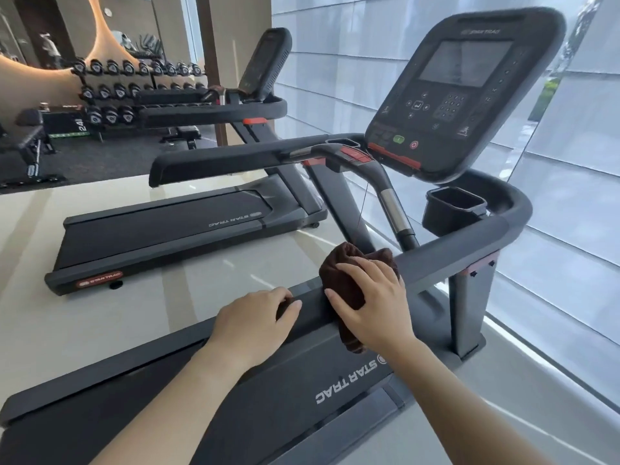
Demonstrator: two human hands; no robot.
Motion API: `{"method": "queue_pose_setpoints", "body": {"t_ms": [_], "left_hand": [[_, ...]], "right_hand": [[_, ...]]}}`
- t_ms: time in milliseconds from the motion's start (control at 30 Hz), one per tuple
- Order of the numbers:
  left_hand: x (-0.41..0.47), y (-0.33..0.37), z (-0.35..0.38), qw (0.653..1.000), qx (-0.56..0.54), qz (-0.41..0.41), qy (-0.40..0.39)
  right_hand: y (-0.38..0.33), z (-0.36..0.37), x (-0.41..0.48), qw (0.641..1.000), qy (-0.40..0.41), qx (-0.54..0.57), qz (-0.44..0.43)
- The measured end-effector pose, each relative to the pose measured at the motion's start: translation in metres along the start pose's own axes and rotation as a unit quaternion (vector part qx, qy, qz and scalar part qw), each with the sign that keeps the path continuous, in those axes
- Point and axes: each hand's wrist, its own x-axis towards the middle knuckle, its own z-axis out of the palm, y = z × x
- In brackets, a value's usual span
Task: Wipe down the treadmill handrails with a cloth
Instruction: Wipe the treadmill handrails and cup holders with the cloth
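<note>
A dark grey treadmill stands in front of me, its near handrail (446, 255) curving from the console down toward my hands. A brown cloth (344, 280) is draped over that handrail near its free end. My right hand (372, 303) presses on the cloth and grips it around the rail. My left hand (258, 317) rests on the rail's end just left of the cloth, fingers curled over it. The far handrail (214, 161) runs left from the console (459, 92). The belt deck (302, 391) lies below my arms.
A second treadmill (174, 226) stands parallel on the left, across a strip of pale floor. A glass wall with blinds runs along the right. A cup holder (453, 209) sits under the console. Dumbbell racks (134, 88) and a bench fill the back left.
</note>
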Motion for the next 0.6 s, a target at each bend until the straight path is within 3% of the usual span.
{"method": "queue_pose_setpoints", "body": {"t_ms": [200,500,600], "left_hand": [[-0.012,-0.037,-0.014,0.991,-0.095,0.032,-0.086],[-0.006,-0.045,-0.007,0.981,-0.148,0.08,-0.093],[-0.007,-0.047,-0.004,0.983,-0.145,0.081,-0.082]], "right_hand": [[-0.039,0.016,-0.002,0.979,0.005,-0.031,0.202],[-0.062,0.03,0.003,0.951,0.045,-0.023,0.305],[-0.063,0.033,-0.001,0.952,0.069,-0.014,0.297]]}}
